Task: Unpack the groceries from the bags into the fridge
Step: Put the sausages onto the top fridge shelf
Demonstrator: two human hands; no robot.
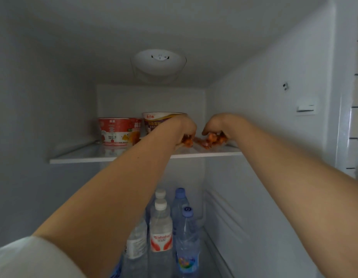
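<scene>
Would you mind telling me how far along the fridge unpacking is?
Done: two cups on the top shelf, bottles below. In hand: the left hand and right hand hold an orange packet on that shelf. The bags are out of view.

On the glass shelf (77, 158) stand two noodle cups (119, 131), and beside them lies one orange food packet (209, 141), perhaps more. Below the shelf stand five water bottles (161, 227), as far as visible.
</scene>
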